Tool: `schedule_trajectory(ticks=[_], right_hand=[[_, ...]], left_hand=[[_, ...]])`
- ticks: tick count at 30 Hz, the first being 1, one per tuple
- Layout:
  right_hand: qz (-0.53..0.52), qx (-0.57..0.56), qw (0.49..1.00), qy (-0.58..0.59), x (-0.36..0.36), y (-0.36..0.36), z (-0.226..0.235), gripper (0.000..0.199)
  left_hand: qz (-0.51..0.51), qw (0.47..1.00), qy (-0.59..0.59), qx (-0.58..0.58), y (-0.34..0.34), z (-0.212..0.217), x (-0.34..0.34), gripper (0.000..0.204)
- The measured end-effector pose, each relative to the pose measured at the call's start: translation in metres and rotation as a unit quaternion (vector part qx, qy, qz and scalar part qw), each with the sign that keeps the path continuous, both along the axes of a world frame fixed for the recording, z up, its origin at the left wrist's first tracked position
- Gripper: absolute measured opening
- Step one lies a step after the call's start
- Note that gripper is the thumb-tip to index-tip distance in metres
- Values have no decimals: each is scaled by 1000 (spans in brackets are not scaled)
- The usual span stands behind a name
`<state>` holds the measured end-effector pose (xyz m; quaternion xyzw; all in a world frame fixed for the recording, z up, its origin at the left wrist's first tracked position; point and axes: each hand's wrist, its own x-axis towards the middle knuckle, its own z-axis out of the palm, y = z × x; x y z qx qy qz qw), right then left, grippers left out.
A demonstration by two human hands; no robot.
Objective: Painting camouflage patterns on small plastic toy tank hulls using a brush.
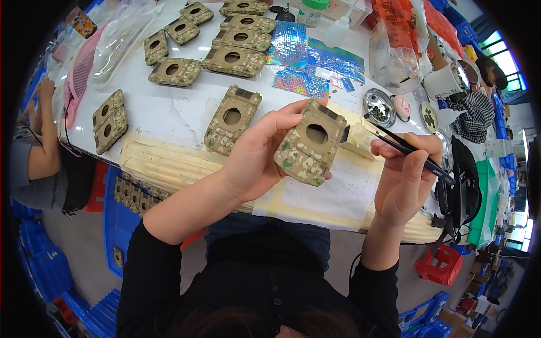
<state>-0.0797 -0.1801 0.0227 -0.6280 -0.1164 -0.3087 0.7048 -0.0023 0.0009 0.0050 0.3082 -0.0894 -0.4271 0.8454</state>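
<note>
**Frame held up, tool tip at its edge**

The left hand (256, 155) grips a tan, green-speckled frame (310, 143) with a round hole, lifted off the desk (169, 110) and tilted toward the face — likely so its right edge is easy to see. The right hand (406, 172) pinches a thin black tool (408, 151) like a pen, its tip meeting that edge. A matching frame (232, 119) lies just left; more sit far left, small dishes (378, 107) at right within reach.
</note>
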Motion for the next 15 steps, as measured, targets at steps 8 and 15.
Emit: schedule_trajectory(ticks=[8, 15], right_hand=[[-112, -66, 991, -7, -8, 1, 6, 19], [-278, -334, 900, 30, -30, -21, 10, 9]], left_hand=[[25, 997, -65, 24, -1, -1, 0, 58], [30, 998, -40, 43, 0, -5, -1, 55]])
